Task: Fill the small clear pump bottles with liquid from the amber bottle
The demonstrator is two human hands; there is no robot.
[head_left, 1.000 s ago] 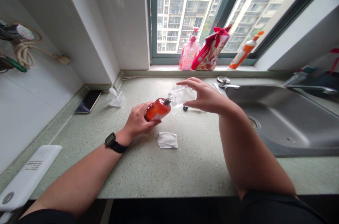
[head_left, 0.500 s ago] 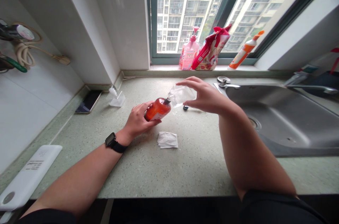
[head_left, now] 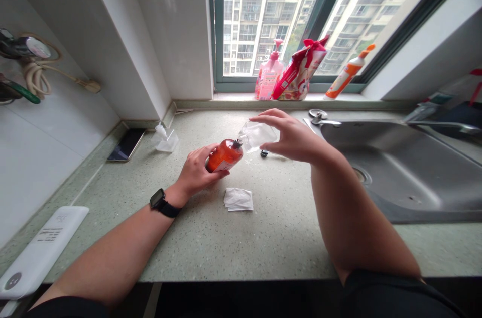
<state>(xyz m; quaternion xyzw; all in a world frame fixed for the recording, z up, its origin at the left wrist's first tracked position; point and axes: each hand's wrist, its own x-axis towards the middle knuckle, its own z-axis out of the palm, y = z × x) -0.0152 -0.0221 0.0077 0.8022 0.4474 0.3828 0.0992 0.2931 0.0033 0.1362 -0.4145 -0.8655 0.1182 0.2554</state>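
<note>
My left hand (head_left: 198, 170) is wrapped round an orange-red bottle (head_left: 225, 155) that leans to the right. Its dark neck meets the mouth of a clear bottle (head_left: 258, 136), which lies on its side in the air between the thumb and fingers of my right hand (head_left: 291, 135). Whether liquid passes between the two mouths I cannot tell. On the counter behind my right hand is a small black cap (head_left: 264, 153). A folded white tissue (head_left: 238, 199) lies in front of the bottles.
A clear pump-topped container (head_left: 165, 140) and a phone (head_left: 126, 145) rest at the back left. At the front left lies a long white device (head_left: 44, 250). A steel sink (head_left: 406, 167) is at right. Pink pump bottle (head_left: 268, 77), red bag (head_left: 301, 72) and orange bottle (head_left: 348, 74) line the sill.
</note>
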